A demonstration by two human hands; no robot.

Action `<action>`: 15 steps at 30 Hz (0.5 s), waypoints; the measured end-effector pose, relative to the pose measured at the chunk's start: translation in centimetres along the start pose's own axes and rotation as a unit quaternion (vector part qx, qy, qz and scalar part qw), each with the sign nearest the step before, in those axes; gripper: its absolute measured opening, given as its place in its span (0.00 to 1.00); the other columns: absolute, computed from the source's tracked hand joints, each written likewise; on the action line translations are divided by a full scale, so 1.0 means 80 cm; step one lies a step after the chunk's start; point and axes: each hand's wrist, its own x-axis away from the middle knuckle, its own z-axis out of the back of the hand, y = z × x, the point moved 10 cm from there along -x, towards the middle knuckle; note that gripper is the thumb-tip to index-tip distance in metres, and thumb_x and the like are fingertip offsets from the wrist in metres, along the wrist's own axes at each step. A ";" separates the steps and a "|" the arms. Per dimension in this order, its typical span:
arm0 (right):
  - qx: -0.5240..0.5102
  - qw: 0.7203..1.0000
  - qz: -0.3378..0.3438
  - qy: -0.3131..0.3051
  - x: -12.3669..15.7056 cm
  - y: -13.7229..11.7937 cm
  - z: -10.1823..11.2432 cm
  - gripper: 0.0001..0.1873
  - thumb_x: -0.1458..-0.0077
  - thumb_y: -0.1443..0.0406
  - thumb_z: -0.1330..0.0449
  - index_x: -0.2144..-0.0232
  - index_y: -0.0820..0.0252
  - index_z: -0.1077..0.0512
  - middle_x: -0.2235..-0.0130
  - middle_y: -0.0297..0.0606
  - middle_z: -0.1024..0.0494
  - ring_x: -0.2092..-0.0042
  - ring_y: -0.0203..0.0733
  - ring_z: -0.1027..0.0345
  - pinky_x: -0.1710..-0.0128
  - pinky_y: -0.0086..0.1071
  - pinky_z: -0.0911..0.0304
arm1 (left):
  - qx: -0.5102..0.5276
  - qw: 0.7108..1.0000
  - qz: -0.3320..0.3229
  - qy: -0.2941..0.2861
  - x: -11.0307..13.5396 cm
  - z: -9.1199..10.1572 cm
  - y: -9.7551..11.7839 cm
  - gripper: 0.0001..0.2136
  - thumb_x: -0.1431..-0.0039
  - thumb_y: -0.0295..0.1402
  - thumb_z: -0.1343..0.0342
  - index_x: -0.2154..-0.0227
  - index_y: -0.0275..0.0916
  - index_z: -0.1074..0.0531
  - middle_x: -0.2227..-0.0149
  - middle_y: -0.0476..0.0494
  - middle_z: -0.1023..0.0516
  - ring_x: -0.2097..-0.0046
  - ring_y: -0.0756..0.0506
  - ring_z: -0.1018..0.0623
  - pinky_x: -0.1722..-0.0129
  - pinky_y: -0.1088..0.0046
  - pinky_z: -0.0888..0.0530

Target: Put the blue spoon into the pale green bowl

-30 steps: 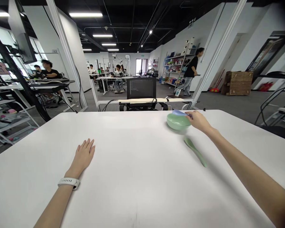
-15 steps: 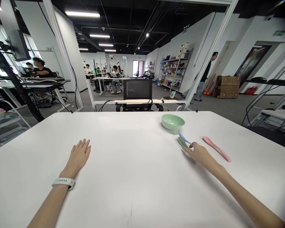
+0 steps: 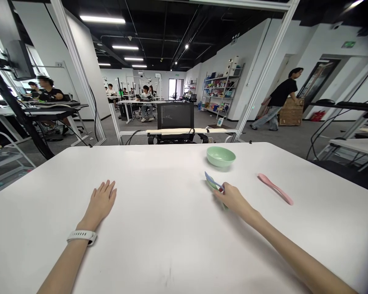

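Right hand (image 3: 230,199): narrow grip, pinching a blue plastic spoon (image 3: 211,180) by its handle, just above a green plastic spoon (image 3: 213,185) on the white surface (image 3: 159,255). Left hand (image 3: 101,201): open, resting flat, holding nothing. Far: green bowl (image 3: 221,157). Right: pink plastic spoon (image 3: 276,188).

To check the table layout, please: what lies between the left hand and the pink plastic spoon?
In the head view, the right hand lies there, touching a blue plastic spoon that lies over a green plastic spoon.
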 end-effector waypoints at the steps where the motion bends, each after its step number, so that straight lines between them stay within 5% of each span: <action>1: 0.000 1.000 0.002 -0.005 0.002 -0.008 -0.004 0.08 0.29 0.62 0.39 0.64 0.55 0.29 0.61 0.44 0.15 0.66 0.43 0.23 0.69 0.32 0.38 | -0.003 1.000 0.001 -0.005 0.000 -0.001 0.000 0.35 0.22 0.43 0.67 0.24 0.35 0.29 0.20 0.29 0.31 0.19 0.32 0.34 0.20 0.42 0.38; 15: -0.024 0.999 0.018 -0.030 0.014 -0.045 -0.037 0.08 0.28 0.65 0.39 0.64 0.55 0.30 0.61 0.42 0.18 0.63 0.43 0.24 0.65 0.32 0.40 | -0.008 1.000 0.001 -0.014 -0.002 -0.005 -0.001 0.36 0.22 0.43 0.68 0.24 0.34 0.30 0.19 0.29 0.33 0.18 0.32 0.35 0.19 0.42 0.39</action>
